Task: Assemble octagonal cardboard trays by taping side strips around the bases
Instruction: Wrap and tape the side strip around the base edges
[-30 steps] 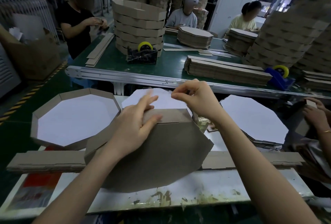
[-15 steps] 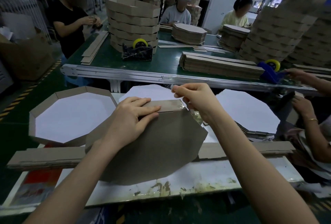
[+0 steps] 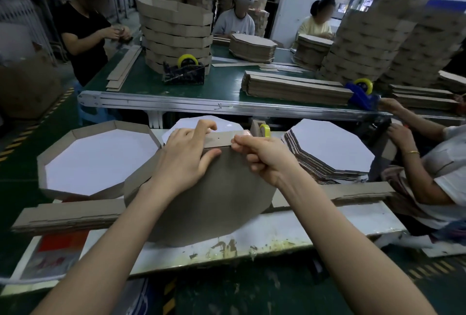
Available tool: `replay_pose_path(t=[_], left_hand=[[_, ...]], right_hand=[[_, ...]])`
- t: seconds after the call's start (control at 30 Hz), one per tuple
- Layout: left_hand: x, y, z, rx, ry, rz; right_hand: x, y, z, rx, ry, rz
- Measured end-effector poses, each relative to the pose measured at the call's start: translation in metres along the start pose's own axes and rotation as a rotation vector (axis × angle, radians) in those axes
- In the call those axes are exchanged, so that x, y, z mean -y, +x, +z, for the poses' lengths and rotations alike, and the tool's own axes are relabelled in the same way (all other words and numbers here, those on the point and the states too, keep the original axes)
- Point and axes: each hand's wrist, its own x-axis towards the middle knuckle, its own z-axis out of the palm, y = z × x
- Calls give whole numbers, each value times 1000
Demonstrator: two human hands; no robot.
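Left hand (image 3: 186,153) grips the side strip (image 3: 222,138) of one upended brown cardboard octagonal tray (image 3: 214,201); right hand (image 3: 262,156) pinches glossy tape (image 3: 243,133) there. On the white tabletop (image 3: 290,234): one finished tray (image 3: 54,147), one stack of white-faced bases (image 3: 330,148).

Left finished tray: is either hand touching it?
No, the left hand grips the half-built tray in the middle and the right hand pinches its side strip, both apart from the finished tray.

L hand (image 3: 185,157) clamped, R hand (image 3: 264,156) pinching (fingers curled).
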Motion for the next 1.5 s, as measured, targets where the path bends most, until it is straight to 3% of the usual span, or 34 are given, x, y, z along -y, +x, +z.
replay_pose_path(t=[0.5,0.87,1.17,1.5], left_hand=[[-2,-9,3,9,233,136],[-2,0,2,181,395,77],[-2,7,3,220,281,10],[-16,10,9,38,141,-99]], right_hand=[[-21,-19,0,28,112,59],[-27,-10,-13,123,-67,24],[-19,-2,-18,166,-331,-104],[-17,2,-23,216,-426,-163]])
